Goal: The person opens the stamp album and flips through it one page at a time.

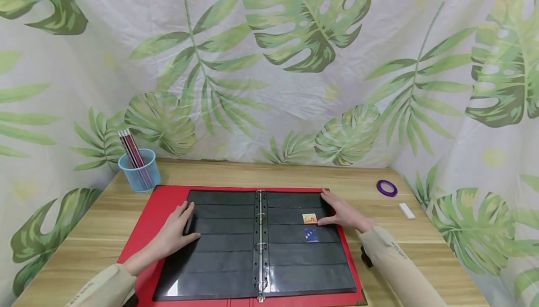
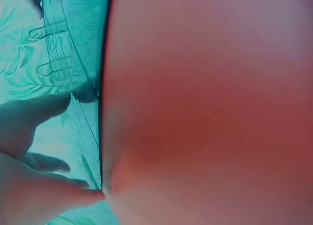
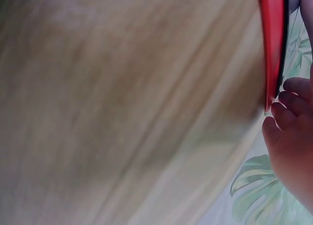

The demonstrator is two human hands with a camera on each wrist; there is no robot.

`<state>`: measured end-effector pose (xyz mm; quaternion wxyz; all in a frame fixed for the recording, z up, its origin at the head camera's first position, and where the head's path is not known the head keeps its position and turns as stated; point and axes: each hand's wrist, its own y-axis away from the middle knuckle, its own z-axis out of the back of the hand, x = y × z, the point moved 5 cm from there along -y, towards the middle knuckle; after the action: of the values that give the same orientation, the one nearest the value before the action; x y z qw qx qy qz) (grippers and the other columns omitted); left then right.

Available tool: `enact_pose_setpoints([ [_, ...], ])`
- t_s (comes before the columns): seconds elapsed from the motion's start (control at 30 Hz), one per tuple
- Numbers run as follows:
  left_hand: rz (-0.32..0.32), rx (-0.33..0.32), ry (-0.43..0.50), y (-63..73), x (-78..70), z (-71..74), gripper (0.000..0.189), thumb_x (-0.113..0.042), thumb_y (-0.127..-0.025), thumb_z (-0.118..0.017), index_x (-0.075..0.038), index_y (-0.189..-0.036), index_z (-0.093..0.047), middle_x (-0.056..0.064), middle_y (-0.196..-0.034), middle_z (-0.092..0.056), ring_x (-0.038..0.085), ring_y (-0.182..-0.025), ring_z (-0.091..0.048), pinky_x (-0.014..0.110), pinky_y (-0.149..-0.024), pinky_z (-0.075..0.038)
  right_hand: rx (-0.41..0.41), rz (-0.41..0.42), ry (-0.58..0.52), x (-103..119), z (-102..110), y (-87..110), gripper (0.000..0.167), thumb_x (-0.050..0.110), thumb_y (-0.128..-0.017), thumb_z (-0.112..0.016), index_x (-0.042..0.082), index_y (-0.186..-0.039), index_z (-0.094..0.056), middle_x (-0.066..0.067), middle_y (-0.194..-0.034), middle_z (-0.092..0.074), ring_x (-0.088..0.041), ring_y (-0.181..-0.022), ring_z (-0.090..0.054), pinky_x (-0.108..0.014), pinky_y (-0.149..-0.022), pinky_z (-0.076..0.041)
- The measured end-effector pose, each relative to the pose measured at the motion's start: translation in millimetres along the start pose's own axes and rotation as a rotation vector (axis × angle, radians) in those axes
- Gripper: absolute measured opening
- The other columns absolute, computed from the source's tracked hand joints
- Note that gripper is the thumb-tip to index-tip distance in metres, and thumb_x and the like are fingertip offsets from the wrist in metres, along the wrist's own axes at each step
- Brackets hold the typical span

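A red ring binder (image 1: 136,232) lies opened flat, with black pocket pages (image 1: 219,244) on both sides of its metal rings (image 1: 260,246). My left hand (image 1: 172,232) rests at the left page's outer edge, thumb and fingers spread. On the upper right edge of the other page lies my right hand (image 1: 343,213), its thumb beside an orange-and-white stamp (image 1: 309,218). A blue stamp (image 1: 311,235) sits in the pocket row just below. In the right wrist view, the fingers (image 3: 288,115) are at the binder's red edge.
At the back left of the wooden table (image 1: 252,171) stands a blue cup (image 1: 143,176) with several pencils (image 1: 132,150). A purple tape roll (image 1: 387,188) and a white eraser (image 1: 406,211) lie on the right. Leaf-patterned cloth (image 1: 290,110) hangs behind.
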<state>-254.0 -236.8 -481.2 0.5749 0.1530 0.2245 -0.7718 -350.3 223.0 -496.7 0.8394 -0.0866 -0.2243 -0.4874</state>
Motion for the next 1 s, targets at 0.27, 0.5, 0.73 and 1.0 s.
enact_pose_setpoints([
  [0.27, -0.185, 0.078, -0.086, 2.5, 6.7, -13.9, 0.091, -0.051, -0.084, -0.072, 0.01, -0.144, -0.042, 0.033, -0.153, -0.036, 0.059, -0.14, -0.029, 0.073, -0.107, -0.029, 0.002, -0.008, 0.001, 0.0, 0.5, 1.2, 0.1, 0.049, -0.083, -0.076, -0.003, -0.154, -0.028, -0.024, -0.164, -0.02, -0.045, -0.15, -0.023, -0.06, -0.117, -0.03],
  [0.5, -0.256, 0.098, -0.159, 4.7, 5.0, -16.5, 0.089, -0.057, -0.087, -0.067, 0.008, -0.143, -0.045, 0.03, -0.152, -0.041, 0.056, -0.138, -0.037, 0.069, -0.104, -0.037, -0.001, -0.002, 0.015, 3.3, 0.3, 1.7, 0.098, 0.048, -0.083, -0.075, -0.003, -0.153, -0.03, -0.023, -0.163, -0.022, -0.044, -0.15, -0.025, -0.058, -0.116, -0.032],
  [0.73, -0.253, 0.117, -0.176, 5.6, -0.3, -12.6, 0.088, -0.055, -0.086, -0.069, 0.007, -0.144, -0.045, 0.028, -0.153, -0.04, 0.054, -0.138, -0.038, 0.066, -0.105, -0.039, 0.003, -0.019, 0.003, 5.2, 2.1, 0.9, 0.097, 0.045, -0.082, -0.077, -0.003, -0.153, -0.031, -0.024, -0.163, -0.022, -0.045, -0.149, -0.025, -0.059, -0.116, -0.031],
  [1.0, -0.268, 0.082, -0.147, 5.8, 5.0, -17.4, 0.09, -0.061, -0.087, -0.063, 0.007, -0.143, -0.045, 0.03, -0.151, -0.042, 0.056, -0.135, -0.039, 0.069, -0.101, -0.039, -0.002, -0.01, 0.022, 6.9, 0.7, 1.4, 0.094, 0.046, -0.083, -0.076, -0.005, -0.15, -0.036, -0.023, -0.161, -0.027, -0.044, -0.148, -0.029, -0.058, -0.116, -0.032],
])
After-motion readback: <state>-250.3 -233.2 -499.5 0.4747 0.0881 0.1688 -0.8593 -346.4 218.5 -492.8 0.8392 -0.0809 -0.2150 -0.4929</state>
